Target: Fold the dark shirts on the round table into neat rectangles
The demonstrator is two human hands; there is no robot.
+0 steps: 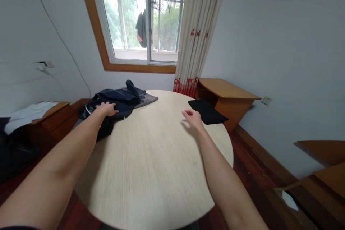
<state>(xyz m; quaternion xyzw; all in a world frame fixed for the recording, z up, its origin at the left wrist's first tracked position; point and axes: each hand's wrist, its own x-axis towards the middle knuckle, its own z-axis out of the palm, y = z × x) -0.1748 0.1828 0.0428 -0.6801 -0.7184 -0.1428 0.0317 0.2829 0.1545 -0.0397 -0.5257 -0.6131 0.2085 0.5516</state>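
My left hand rests on a rumpled heap of dark clothes at the far left of the round table. Its fingers look spread over the navy fabric, and I see nothing gripped in them. A grey piece of cloth sticks out from under the heap on the right. On the other side, my right hand hovers just above the tabletop with its fingers curled and a gap inside them; it holds nothing. Close beside it lies a flat, folded black cloth near the table's right edge.
Behind the table are a window and a long curtain with red flowers. A wooden desk stands at the back right. To the left, a low cabinet bears white papers or cloth. A cable runs down the left wall.
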